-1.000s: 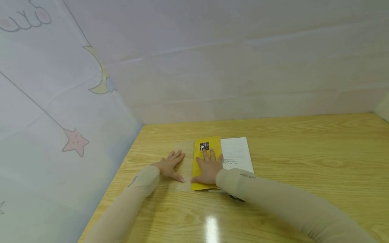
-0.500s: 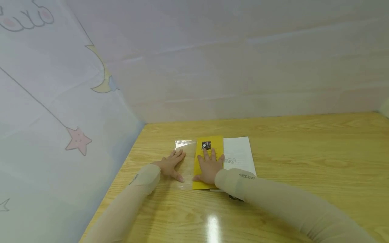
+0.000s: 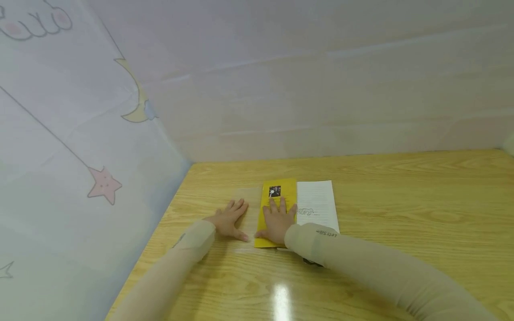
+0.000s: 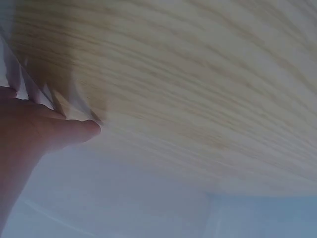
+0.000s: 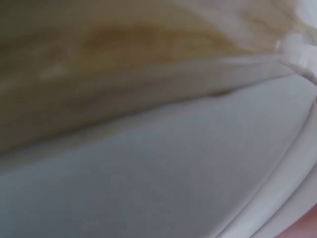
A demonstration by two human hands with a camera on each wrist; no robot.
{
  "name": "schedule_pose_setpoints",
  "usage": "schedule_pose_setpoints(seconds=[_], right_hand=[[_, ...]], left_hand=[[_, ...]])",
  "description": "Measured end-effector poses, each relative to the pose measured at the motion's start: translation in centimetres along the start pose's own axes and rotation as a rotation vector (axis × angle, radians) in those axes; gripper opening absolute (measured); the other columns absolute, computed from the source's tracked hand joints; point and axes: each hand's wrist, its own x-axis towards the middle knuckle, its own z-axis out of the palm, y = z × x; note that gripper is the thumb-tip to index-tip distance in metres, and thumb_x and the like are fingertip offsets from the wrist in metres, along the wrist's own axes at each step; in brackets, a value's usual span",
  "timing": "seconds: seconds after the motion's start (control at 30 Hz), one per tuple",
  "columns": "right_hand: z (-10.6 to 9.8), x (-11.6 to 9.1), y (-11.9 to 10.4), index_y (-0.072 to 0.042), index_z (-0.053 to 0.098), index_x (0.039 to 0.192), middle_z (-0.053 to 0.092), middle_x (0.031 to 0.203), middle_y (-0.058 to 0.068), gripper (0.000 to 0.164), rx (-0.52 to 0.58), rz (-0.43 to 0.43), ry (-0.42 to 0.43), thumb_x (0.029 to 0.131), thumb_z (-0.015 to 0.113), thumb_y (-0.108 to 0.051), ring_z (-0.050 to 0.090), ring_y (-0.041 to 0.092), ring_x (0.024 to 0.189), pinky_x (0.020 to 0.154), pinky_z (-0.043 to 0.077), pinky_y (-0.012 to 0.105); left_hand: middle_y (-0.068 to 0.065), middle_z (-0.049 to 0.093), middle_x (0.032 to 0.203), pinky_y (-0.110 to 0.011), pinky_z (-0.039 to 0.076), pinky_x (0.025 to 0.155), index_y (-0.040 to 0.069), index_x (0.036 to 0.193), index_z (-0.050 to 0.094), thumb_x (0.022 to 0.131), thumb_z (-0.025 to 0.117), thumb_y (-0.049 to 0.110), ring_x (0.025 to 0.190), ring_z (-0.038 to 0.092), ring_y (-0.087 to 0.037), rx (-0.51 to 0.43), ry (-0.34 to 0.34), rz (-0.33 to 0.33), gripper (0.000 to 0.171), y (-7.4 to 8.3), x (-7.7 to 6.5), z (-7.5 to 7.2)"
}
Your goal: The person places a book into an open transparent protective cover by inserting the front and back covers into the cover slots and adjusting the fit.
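Note:
My right hand (image 3: 277, 224) lies flat with spread fingers on a yellow printed flap (image 3: 288, 191) that carries a small photo. To the flap's right shows a white page (image 3: 315, 198) with printed lines and a sketch, its lower part under my right sleeve. My left hand (image 3: 230, 223), fingers also spread, rests on a clear plastic sheet (image 3: 253, 207) left of the flap. In the left wrist view, the sheet's edge runs by my fingers and the thumb (image 4: 84, 130) reaches over the wood. A blurred pale surface (image 5: 148, 173) fills much of the right wrist view.
All this lies on a wood-grain table (image 3: 401, 209). A dark item (image 3: 312, 263) pokes out from beneath my right sleeve. A pale wall covering (image 3: 281, 102) rises behind, and another with a pink star (image 3: 104, 185) stands at the left.
My left hand has slid slightly right, closer to the yellow flap. The glare on the plastic came and went. My right hand stays on the flap, and the head view has shifted a little.

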Motion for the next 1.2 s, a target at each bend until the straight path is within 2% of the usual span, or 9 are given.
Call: schedule_pose_setpoints(seconds=[0.17, 0.27, 0.43, 0.67, 0.93, 1.1, 1.2], right_hand=[[0.4, 0.2, 0.0, -0.004, 0.037, 0.149, 0.015, 0.159, 0.019, 0.092, -0.057, -0.027, -0.026, 0.084, 0.059, -0.065, 0.006, 0.050, 0.142, 0.103, 0.010, 0.076], [0.5, 0.1, -0.1, -0.004, 0.038, 0.149, 0.016, 0.159, 0.019, 0.092, -0.068, -0.038, -0.035, 0.084, 0.058, -0.066, 0.007, 0.049, 0.142, 0.104, 0.010, 0.075], [0.3, -0.2, -0.2, -0.005, 0.039, 0.148, 0.017, 0.159, 0.018, 0.091, -0.059, -0.031, -0.038, 0.084, 0.058, -0.066, 0.006, 0.048, 0.143, 0.105, 0.009, 0.074], [-0.1, -0.4, -0.1, -0.004, 0.041, 0.147, 0.020, 0.158, 0.020, 0.089, -0.071, -0.038, -0.037, 0.084, 0.058, -0.066, 0.009, 0.049, 0.143, 0.104, 0.011, 0.075], [-0.2, 0.3, 0.4, -0.003, 0.043, 0.145, 0.034, 0.154, 0.014, 0.098, -0.223, -0.054, -0.032, 0.081, 0.053, -0.076, 0.023, 0.045, 0.140, 0.101, 0.026, 0.070], [-0.5, 1.2, 1.3, -0.009, 0.047, 0.144, 0.036, 0.153, 0.009, 0.082, -0.243, -0.081, -0.086, 0.089, 0.049, -0.069, 0.027, 0.039, 0.140, 0.100, 0.031, 0.064], [-1.5, 2.1, 2.1, -0.011, 0.052, 0.141, 0.040, 0.151, 0.008, 0.070, -0.233, -0.129, -0.135, 0.092, 0.052, -0.061, 0.030, 0.037, 0.139, 0.101, 0.033, 0.061]], left_hand=[[-0.011, -0.007, 0.162, -0.070, 0.002, 0.107, 0.009, 0.157, 0.006, 0.082, 0.072, 0.051, 0.146, -0.010, -0.035, 0.001, -0.011, 0.025, 0.108, 0.8, 0.3, -0.2], [-0.009, -0.008, 0.162, -0.070, 0.001, 0.108, 0.010, 0.157, 0.005, 0.082, 0.073, 0.050, 0.146, -0.011, -0.034, 0.006, -0.020, 0.013, 0.109, 1.1, 0.4, -0.2], [-0.008, -0.008, 0.162, -0.069, 0.002, 0.108, 0.011, 0.157, 0.005, 0.081, 0.072, 0.053, 0.146, -0.010, -0.033, 0.023, -0.024, -0.012, 0.110, 1.1, 0.4, -0.1], [-0.010, -0.008, 0.162, -0.071, -0.001, 0.107, 0.010, 0.157, 0.006, 0.080, 0.074, 0.051, 0.146, -0.012, -0.033, -0.031, -0.019, -0.025, 0.111, 1.0, -0.1, 0.0], [-0.008, -0.007, 0.162, -0.071, -0.001, 0.106, 0.011, 0.157, 0.007, 0.079, 0.075, 0.052, 0.146, -0.011, -0.032, -0.010, -0.015, -0.045, 0.111, 0.4, 0.0, 0.1], [-0.008, -0.002, 0.163, -0.071, 0.002, 0.107, 0.012, 0.157, 0.010, 0.082, 0.070, 0.055, 0.147, -0.005, -0.032, 0.035, -0.012, -0.055, 0.106, 0.5, -0.3, -0.3], [-0.008, 0.006, 0.163, -0.072, 0.004, 0.107, 0.011, 0.157, 0.016, 0.085, 0.066, 0.058, 0.148, 0.005, -0.031, 0.116, 0.024, -0.059, 0.100, 0.6, -0.1, -0.4]])
